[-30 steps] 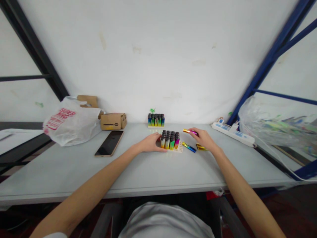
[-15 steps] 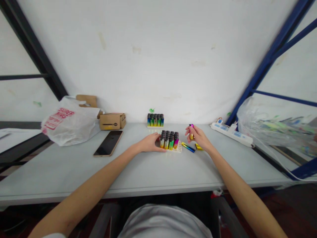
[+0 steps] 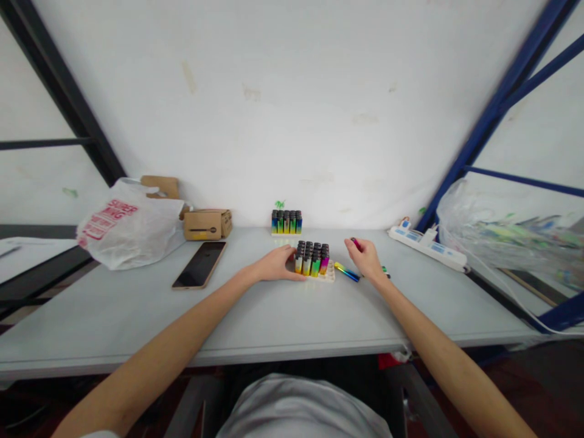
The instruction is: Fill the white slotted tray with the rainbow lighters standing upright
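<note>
My left hand (image 3: 279, 264) grips the left side of a white holder (image 3: 329, 275) in which several upright lighters (image 3: 311, 258) stand; the slots at its right side hold none. My right hand (image 3: 364, 258) is closed round a purple lighter (image 3: 356, 244), mostly hidden by the fingers, to the right of the holder. Between holder and right hand, a yellow and blue lighter (image 3: 347, 271) lies on the table. A green and black lighter end (image 3: 385, 272) shows just behind my right wrist. A second group of upright lighters (image 3: 286, 222) stands against the wall.
A phone (image 3: 199, 264) lies at the left, with a cardboard box (image 3: 207, 224) and a white plastic bag (image 3: 132, 225) behind it. A power strip (image 3: 426, 248) and a clear plastic bag (image 3: 511, 231) are at the right. The table's front edge (image 3: 301, 354) is near my body.
My right hand has turned and moved slightly, so its fingers now cover most of the purple lighter. The green lighter end has come into view; the yellow one is hidden. My left hand has not moved.
</note>
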The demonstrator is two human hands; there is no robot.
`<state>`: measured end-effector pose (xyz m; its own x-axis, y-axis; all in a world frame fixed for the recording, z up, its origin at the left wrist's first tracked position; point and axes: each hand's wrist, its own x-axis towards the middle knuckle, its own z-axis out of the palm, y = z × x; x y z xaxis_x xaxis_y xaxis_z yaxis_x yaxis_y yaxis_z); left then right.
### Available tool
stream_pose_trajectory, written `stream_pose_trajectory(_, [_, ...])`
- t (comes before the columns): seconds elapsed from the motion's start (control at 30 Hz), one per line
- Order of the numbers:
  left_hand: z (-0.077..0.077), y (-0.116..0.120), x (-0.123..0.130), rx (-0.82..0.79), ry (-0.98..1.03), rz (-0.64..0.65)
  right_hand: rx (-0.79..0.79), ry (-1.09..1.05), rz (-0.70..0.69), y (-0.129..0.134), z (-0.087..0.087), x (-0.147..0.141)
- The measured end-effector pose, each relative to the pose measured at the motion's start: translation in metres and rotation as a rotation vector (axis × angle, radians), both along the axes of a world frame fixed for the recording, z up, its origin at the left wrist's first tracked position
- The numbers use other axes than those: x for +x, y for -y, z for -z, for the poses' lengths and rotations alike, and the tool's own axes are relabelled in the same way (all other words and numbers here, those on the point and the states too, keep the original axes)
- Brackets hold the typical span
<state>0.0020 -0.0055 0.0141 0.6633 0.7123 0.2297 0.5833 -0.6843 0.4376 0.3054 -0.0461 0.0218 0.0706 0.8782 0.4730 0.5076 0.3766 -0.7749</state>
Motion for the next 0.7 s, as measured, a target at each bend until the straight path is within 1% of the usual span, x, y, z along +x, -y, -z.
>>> stream_pose_trajectory(0.13, [-0.002, 0.002, 0.000, -0.005, -0.009, -0.010, 0.041, 0.046, 0.034, 0.001, 0.000, -0.006])
stream_pose_trajectory(0.23, [-0.004, 0.004, 0.001, -0.007, -0.014, -0.027, 0.043, 0.096, 0.011, 0.003, -0.001, -0.010])
stream_pose_trajectory(0.4, [-0.005, 0.005, 0.002, -0.007, -0.023, -0.022, 0.070, 0.194, -0.044, 0.009, -0.006, -0.012])
stream_pose_trajectory(0.47, [-0.004, 0.005, 0.002, -0.013, -0.016, -0.022, 0.065, 0.220, -0.087, 0.011, -0.008, -0.011])
stream_pose_trajectory(0.57, [-0.003, 0.004, 0.002, -0.014, -0.012, -0.022, 0.045, 0.204, -0.164, 0.013, -0.013, -0.008])
stream_pose_trajectory(0.63, [-0.003, 0.003, 0.002, -0.012, -0.017, -0.016, 0.092, 0.211, -0.190, 0.013, -0.017, -0.005])
stream_pose_trajectory(0.7, [-0.002, 0.003, 0.002, -0.006, -0.022, -0.007, 0.158, 0.262, -0.204, 0.014, -0.020, -0.002])
